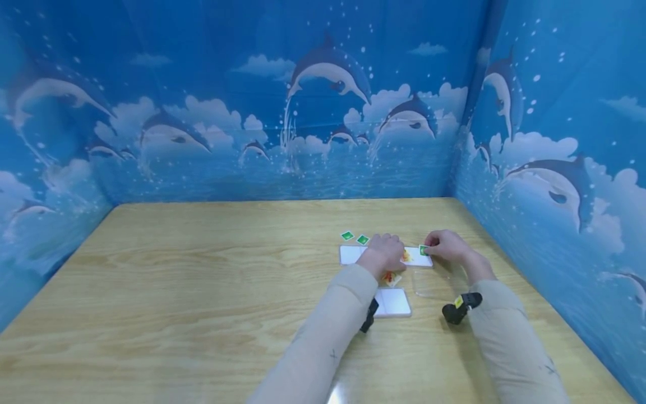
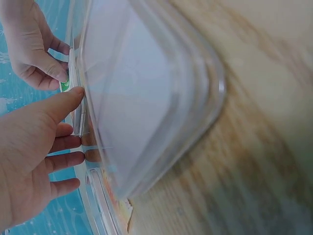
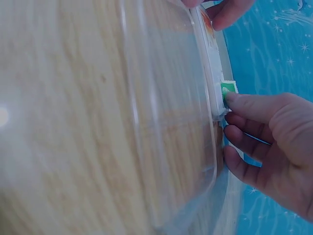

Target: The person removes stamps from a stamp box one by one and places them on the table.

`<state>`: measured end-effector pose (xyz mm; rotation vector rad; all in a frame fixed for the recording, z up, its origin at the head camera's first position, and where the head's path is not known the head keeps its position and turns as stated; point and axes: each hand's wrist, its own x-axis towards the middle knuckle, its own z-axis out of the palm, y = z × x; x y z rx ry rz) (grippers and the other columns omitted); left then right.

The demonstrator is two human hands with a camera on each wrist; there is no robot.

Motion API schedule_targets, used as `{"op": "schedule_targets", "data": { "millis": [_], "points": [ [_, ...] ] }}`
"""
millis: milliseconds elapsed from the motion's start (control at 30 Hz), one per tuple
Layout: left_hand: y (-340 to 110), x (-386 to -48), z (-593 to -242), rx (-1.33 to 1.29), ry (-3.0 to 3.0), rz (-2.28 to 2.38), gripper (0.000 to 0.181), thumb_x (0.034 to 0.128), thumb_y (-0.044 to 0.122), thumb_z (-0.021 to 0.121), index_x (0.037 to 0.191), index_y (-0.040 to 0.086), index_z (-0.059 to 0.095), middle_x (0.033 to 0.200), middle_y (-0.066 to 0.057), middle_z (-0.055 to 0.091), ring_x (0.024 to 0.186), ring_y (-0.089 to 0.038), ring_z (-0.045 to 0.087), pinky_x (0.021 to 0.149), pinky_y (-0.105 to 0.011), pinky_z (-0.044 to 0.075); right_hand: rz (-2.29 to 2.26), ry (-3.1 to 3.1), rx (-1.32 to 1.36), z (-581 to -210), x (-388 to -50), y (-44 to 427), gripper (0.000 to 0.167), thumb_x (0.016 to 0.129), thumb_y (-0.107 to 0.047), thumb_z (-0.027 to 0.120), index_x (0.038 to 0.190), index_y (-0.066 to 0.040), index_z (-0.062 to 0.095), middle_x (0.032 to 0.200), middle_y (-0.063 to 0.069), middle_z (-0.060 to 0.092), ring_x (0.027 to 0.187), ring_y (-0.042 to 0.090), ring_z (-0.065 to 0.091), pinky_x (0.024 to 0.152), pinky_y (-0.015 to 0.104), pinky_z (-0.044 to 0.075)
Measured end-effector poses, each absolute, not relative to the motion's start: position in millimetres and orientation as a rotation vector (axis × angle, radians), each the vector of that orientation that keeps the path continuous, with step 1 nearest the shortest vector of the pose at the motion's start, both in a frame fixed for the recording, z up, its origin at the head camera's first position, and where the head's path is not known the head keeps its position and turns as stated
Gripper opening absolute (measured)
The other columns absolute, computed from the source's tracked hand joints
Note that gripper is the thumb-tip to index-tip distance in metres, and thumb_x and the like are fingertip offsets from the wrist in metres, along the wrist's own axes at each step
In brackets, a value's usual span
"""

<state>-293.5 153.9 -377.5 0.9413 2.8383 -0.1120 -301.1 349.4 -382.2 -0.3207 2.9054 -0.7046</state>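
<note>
My right hand (image 1: 449,247) pinches a small green card (image 3: 228,88) with a white border between thumb and fingers, at the right end of a long white tray (image 1: 348,255). Across the middle of that tray, my left hand (image 1: 385,252) holds it, thumb at the near edge and fingers at the far edge. A card with an orange-red picture (image 1: 406,256) lies on the tray between the hands. Another such picture card (image 1: 391,279) is partly covered below the left hand. Two green cards, a left one (image 1: 347,235) and a right one (image 1: 363,239), lie behind the tray.
Nearer me, a second white tray (image 1: 395,303) lies partly behind the left forearm. A clear plastic container or lid (image 3: 168,142) stands below the right hand. Dolphin-printed curtains (image 1: 303,112) border the wooden table (image 1: 176,292) at the back and sides.
</note>
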Motion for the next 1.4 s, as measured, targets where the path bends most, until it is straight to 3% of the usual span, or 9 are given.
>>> {"op": "schedule_targets", "data": {
  "millis": [167, 400, 1033, 1400],
  "points": [
    [154, -294, -378, 0.947, 2.839, -0.104, 0.048, 0.0884, 0.051, 0.054, 0.126, 0.022, 0.056, 0.125, 0.004, 0.051, 0.116, -0.014, 0.043, 0.100, -0.033, 0.032, -0.664, 2.916, -0.327, -379, -301, 349, 0.010, 0.089, -0.011, 0.059, 0.086, -0.002, 0.062, 0.080, 0.006, 0.059, 0.075, 0.019, 0.051, 0.069, 0.033, 0.042],
    [153, -294, -377, 0.955, 2.828, -0.092, 0.048, 0.0892, 0.050, 0.053, 0.128, 0.022, 0.054, 0.127, 0.004, 0.050, 0.118, -0.015, 0.043, 0.101, -0.034, 0.031, -0.752, 2.891, -0.326, -368, -304, 352, 0.012, 0.089, -0.009, 0.057, 0.088, 0.002, 0.062, 0.079, 0.007, 0.059, 0.071, 0.018, 0.051, 0.061, 0.030, 0.042],
    [153, -294, -377, 0.973, 2.839, -0.153, 0.043, 0.0884, 0.051, 0.054, 0.120, 0.023, 0.059, 0.122, 0.004, 0.052, 0.112, -0.014, 0.046, 0.097, -0.033, 0.035, -0.880, 2.841, -0.130, -373, -321, 334, 0.023, 0.093, -0.012, 0.052, 0.102, 0.008, 0.061, 0.092, 0.015, 0.061, 0.085, 0.024, 0.053, 0.071, 0.030, 0.042],
    [155, -295, -377, 0.969, 2.827, -0.155, 0.045, 0.0885, 0.051, 0.053, 0.122, 0.022, 0.058, 0.123, 0.004, 0.052, 0.112, -0.014, 0.046, 0.097, -0.034, 0.035, -0.808, 2.894, -0.010, -380, -327, 320, 0.019, 0.092, -0.009, 0.052, 0.096, 0.008, 0.062, 0.081, 0.011, 0.058, 0.076, 0.021, 0.051, 0.064, 0.028, 0.041]
  ]
}}
